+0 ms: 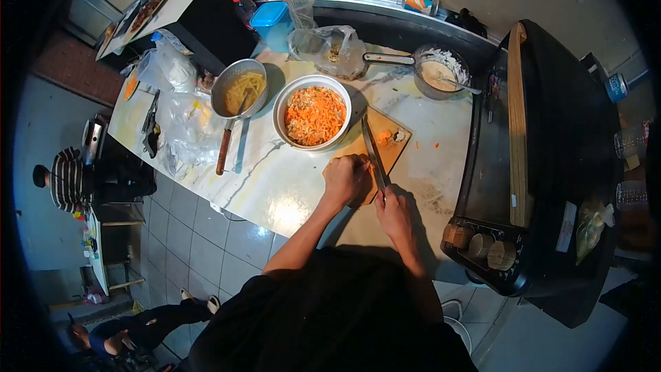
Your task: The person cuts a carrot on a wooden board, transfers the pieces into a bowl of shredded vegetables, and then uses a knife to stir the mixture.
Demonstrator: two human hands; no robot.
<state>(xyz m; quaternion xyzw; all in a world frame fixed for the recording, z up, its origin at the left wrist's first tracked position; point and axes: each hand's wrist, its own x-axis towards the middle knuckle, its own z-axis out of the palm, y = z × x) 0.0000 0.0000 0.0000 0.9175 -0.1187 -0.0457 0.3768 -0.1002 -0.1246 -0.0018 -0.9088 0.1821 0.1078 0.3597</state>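
A wooden cutting board (396,139) lies at an angle on the marble-patterned counter. My right hand (394,215) is closed round the handle of a long knife (374,150), whose blade lies across the board. Left of the blade, my left hand (345,178) has its fingers bent together over small orange pieces at the board's edge; what they grip is mostly hidden. Orange bits (385,136) and a small pale piece (399,136) sit on the board right of the knife. Beside the board stands a white bowl (278,116) full of shredded orange and pale food.
Left of the bowl is a saucepan (219,96) with yellow strips. Behind are plastic bags (348,62), a blue-lidded container (270,15) and a pan of white mixture (435,72). A black oven (496,165) borders the right. Two people are at the far left.
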